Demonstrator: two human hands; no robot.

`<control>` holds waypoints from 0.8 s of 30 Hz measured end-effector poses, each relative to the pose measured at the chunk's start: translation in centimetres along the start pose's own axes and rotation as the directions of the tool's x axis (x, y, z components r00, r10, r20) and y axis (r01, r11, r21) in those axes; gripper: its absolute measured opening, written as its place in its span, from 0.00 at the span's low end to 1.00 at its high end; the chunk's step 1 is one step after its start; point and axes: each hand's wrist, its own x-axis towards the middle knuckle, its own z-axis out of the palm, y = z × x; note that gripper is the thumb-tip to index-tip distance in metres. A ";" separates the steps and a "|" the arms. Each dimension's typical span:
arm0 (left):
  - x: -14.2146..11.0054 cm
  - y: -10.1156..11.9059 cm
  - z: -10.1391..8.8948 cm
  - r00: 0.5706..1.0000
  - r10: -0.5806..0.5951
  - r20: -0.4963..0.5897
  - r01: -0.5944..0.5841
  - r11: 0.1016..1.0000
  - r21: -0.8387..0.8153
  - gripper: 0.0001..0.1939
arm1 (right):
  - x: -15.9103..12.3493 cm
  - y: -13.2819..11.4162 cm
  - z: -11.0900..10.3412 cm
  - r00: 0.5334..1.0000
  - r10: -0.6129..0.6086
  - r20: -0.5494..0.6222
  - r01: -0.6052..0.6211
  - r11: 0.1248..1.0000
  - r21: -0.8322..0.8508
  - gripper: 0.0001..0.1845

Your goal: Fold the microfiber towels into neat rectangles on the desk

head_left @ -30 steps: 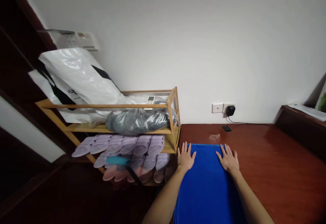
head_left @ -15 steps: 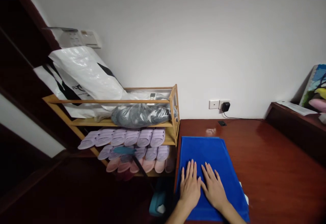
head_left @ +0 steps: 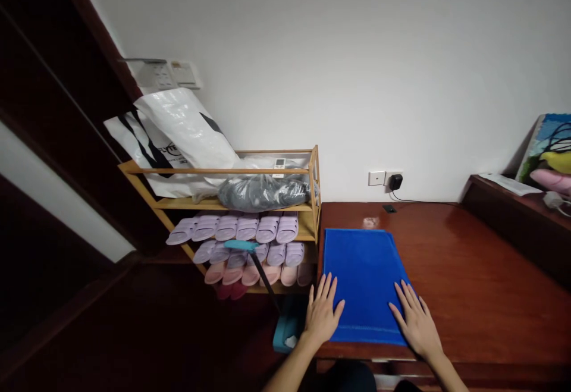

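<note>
A blue cloth (head_left: 363, 279), folded into a flat rectangle with a stitched hem along its near edge, lies on the reddish-brown wooden table (head_left: 473, 285). My left hand (head_left: 322, 313) rests at the cloth's left edge, palm down with the fingers stretched out. At the opposite edge my right hand (head_left: 417, 323) lies flat, its fingers spread partly over the cloth. Neither hand grasps anything.
Left of the table stands a wooden shoe rack (head_left: 312, 219) with rows of purple slippers (head_left: 247, 225) and pink ones below. White bags (head_left: 187, 136) lean on top. A blue long-handled dustpan (head_left: 284, 332) is by the table. A black plug (head_left: 395, 182) sits in the wall socket.
My hands have moved apart from the middle of the cloth to its left and right edges. The view has shifted slightly, and the cloth's near edge now shows whole.
</note>
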 end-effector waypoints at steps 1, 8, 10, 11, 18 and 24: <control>-0.2 -0.1 0.0 1.000 0.000 -0.003 0.000 1.000 -0.003 0.30 | -0.1 0.1 -0.1 1.000 -0.005 0.004 0.005 1.000 -0.001 0.37; -2.4 0.0 -0.1 1.000 0.021 0.020 -0.021 1.000 -0.005 0.30 | -2.4 -0.3 -0.4 1.000 0.002 -0.004 -0.002 0.998 -0.059 0.37; -3.1 0.1 -0.3 0.999 0.034 0.035 -0.034 0.999 -0.007 0.31 | -3.3 -0.7 -1.2 1.000 0.012 -0.014 -0.013 0.996 -0.090 0.38; -3.4 0.2 -0.5 0.998 0.043 0.043 -0.042 0.999 -0.007 0.31 | -3.6 -0.9 -1.8 1.000 0.009 -0.008 -0.009 0.994 -0.106 0.38; -1.4 3.3 -2.3 0.989 0.139 -0.045 -0.140 0.990 -0.019 0.31 | -0.3 -2.9 -4.5 0.999 -0.047 -0.002 0.047 0.996 -0.075 0.35; 0.4 2.3 0.8 0.993 0.117 0.018 -0.117 0.993 0.026 0.31 | 1.1 -2.7 -0.9 0.999 -0.004 0.039 0.004 1.000 0.003 0.35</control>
